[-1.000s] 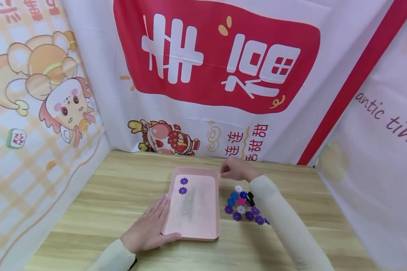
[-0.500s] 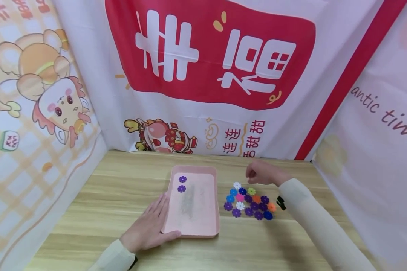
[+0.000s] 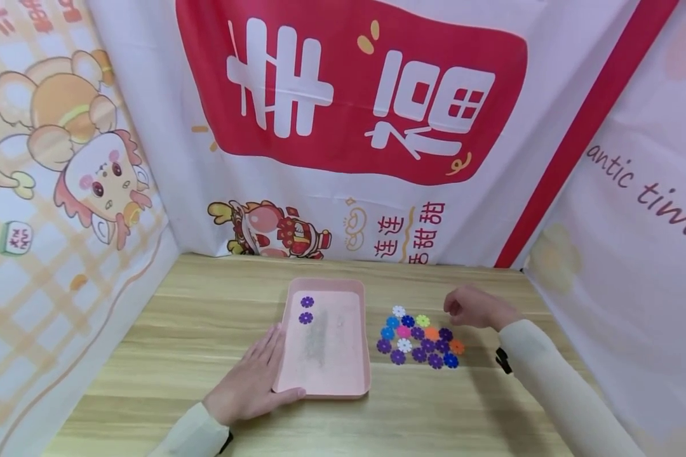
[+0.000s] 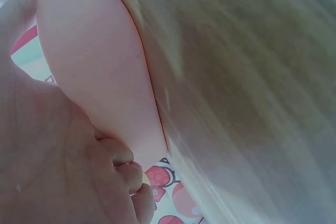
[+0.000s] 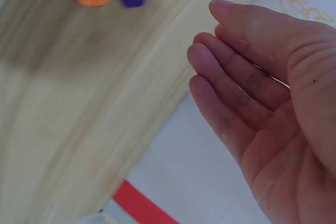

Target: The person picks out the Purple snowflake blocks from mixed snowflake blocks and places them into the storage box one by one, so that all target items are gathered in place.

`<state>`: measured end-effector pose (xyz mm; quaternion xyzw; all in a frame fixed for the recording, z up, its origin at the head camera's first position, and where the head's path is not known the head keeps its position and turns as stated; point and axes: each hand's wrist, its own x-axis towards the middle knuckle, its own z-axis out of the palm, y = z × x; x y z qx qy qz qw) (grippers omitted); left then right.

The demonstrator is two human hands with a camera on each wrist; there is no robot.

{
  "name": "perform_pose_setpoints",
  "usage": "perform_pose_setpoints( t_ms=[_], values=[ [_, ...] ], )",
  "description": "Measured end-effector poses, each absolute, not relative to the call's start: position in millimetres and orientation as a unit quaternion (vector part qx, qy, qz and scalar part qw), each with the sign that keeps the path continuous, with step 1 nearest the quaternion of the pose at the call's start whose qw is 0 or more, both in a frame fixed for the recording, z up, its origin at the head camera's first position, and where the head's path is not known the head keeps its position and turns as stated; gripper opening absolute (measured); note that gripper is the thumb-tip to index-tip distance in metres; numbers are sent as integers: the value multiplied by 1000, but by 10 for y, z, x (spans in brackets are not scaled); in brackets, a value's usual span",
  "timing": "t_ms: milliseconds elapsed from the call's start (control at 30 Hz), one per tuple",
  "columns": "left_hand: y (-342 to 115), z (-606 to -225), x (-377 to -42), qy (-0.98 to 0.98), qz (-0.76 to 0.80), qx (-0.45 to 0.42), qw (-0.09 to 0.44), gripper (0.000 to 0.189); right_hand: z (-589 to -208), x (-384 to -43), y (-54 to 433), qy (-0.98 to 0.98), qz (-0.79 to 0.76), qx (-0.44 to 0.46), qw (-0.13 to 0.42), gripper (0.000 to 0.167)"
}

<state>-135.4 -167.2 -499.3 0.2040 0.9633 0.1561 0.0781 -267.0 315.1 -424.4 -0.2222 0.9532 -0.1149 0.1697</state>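
Note:
My left hand (image 3: 251, 381) rests against the near left corner of a pink tray (image 3: 337, 390), its fingers stretched along the side wall and its thumb on the front rim. Two purple flower-shaped discs (image 3: 305, 318) lie in the tray's far left part. In the left wrist view the fingertips touch the outer wall of the tray (image 4: 100, 61). Beyond the right end of a group of loose flower discs (image 3: 416, 332) is my right hand (image 3: 476, 307), above the table. The right wrist view shows its fingers (image 5: 210, 61) loosely bent, with nothing held.
The loose discs are purple, blue, white, pink, orange and yellow-green, spread on the wooden table (image 3: 217, 304) right of the tray. A printed cloth (image 3: 297, 190) hangs behind the table, and more cloth walls stand at the left and right.
My right hand has moved right, from beside the tray's far right corner to past the discs, uncovering those its arm had hidden. The left hand stays on the tray; the view has shifted slightly.

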Motion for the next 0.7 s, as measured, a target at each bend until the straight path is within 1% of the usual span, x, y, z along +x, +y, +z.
perform_pose_setpoints(
  t_ms=[367,467,567,700],
  values=[
    [-1690,-4993,-1344,963,154,208,73,117,-4650,-2618,3253,957,-147,-184,168,20],
    [-1692,-5009,-1343,964,153,205,76,117,-4753,-2623,3259,956,-155,-176,174,19],
    [-1685,-5029,-1346,964,154,202,80,118,-4814,-2626,3259,956,-153,-174,178,17],
    [-1670,-5036,-1354,964,156,200,82,118,-4842,-2641,3252,958,-148,-172,178,18]
  ],
)
